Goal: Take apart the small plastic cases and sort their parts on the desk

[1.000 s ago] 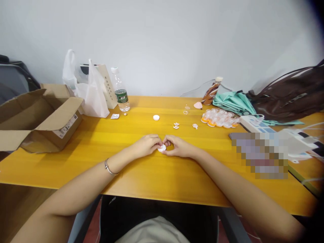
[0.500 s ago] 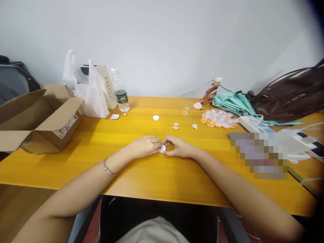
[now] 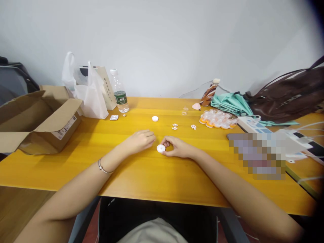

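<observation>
My right hand (image 3: 176, 146) holds a small round white disc (image 3: 160, 148) by its right edge, between thumb and fingers just above the table. The disc shows a ringed face with a raised centre. To its left, apart from it, is my left hand (image 3: 141, 140), palm down with fingers bent and close together; its fingertips and anything in them are hidden. Beyond the hands lies another round white piece (image 3: 155, 118). Small white cut-out pieces (image 3: 174, 127) lie right of it, with one more openwork white piece (image 3: 193, 127) farther right.
Left are an open cardboard box (image 3: 58, 118), a white plastic bag (image 3: 91, 98), a water bottle (image 3: 120, 96) and a foil scrap (image 3: 114, 117). Right are clear rings (image 3: 184, 113), clear-and-orange containers (image 3: 217, 119), a brown drink bottle (image 3: 210, 92), a teal folded cloth (image 3: 230, 104) and a power strip (image 3: 253, 125).
My left hand has come off the white disc and moved left and slightly away from me. My right hand keeps the disc, whose face now shows.
</observation>
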Motion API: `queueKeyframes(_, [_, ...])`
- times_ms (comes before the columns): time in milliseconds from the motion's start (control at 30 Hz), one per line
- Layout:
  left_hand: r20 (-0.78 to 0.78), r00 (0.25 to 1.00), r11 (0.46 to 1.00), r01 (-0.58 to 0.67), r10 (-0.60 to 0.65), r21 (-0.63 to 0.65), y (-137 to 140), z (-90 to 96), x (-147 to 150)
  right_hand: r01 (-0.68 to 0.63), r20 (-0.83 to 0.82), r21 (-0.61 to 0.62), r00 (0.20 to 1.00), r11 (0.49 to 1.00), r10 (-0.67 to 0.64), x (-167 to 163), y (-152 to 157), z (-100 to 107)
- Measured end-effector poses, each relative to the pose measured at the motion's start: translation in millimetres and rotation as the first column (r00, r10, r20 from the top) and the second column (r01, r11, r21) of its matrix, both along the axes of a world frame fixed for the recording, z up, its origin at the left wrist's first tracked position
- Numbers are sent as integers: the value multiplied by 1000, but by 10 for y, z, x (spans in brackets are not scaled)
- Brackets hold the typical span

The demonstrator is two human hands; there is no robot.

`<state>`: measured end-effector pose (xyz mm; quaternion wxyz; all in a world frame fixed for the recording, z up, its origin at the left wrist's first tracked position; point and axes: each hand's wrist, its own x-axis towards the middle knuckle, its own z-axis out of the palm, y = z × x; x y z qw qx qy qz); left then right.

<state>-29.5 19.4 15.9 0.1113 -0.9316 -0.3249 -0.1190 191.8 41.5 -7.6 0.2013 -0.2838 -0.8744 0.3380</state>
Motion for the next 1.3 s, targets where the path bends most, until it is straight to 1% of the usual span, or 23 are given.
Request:
queueKeyframes(100, [-84,987,991,-135,135,9,55,85,-146,12,7,-10,1000,1000,-12,7,-5,3])
queueKeyframes(167, [-119,978,984,-174,169,-29,81,102,-205,16,10,-8,1000,1000,-16,8,-7,6])
queueKeyframes(300, [-110,986,978,-145,129,-151,89,74,-214,21,12,-17,1000,1000,-20,6,-10,16])
queueKeyframes(467, [-50,996,964,-90,80,-252,64,68,-187,22,10,-29,1000,999,-22,2,-15,26])
queueKeyframes(600, [9,1000,951,-16,20,-310,40,90,-178,20,12,-24,1000,1000,-19,2,-10,18])
queueKeyframes(667, [34,999,951,3,8,-309,17,88,-147,14,8,-21,1000,1000,-14,3,-3,6])
queueKeyframes(733, [72,997,960,8,13,-280,-12,67,-88,7,-3,-17,1000,1000,-7,3,5,-6])
queueKeyframes(833, [125,992,981,22,3,-195,-51,0,32,-13,-23,-17,1000,1000,13,0,16,-17])
queueKeyframes(900, [110,994,992,35,-22,-118,-66,-54,110,-27,-28,-15,999,1000,26,-2,23,-16])
queueKeyframes(1000, [32,999,999,38,-38,16,-70,-120,191,-29,-23,-2,999,1000,29,-3,28,-10])
queueKeyframes(1133, [-57,994,982,102,-94,159,-70,-135,219,-38,-51,-23,998,999,37,-4,27,-16])
queueKeyframes(1300, [-114,982,934,180,-152,308,-101,-86,232,-23,-81,-63,997,998,18,-12,22,-23])
